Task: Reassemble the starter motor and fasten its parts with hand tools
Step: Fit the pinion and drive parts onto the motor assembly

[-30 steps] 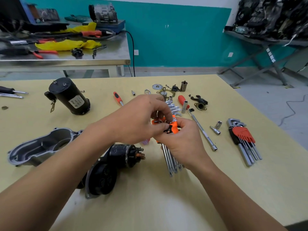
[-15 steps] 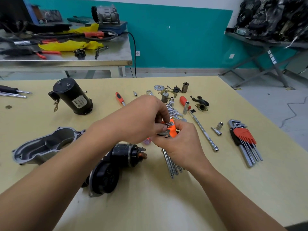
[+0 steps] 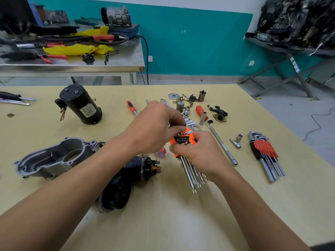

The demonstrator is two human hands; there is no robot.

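right hand (image 3: 202, 153) grips orange L-key set (image 3: 182, 142) | left hand (image 3: 152, 131) pinches one key (image 3: 187, 131) | I'd pull it straight out, set held steady

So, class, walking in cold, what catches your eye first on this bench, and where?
Both hands meet mid-table on an orange-holdered key set: the right hand grips the holder, the left hand pinches at the keys' bent ends. Left of them sit a grey housing and a black motor can; a second key set lies to the right.
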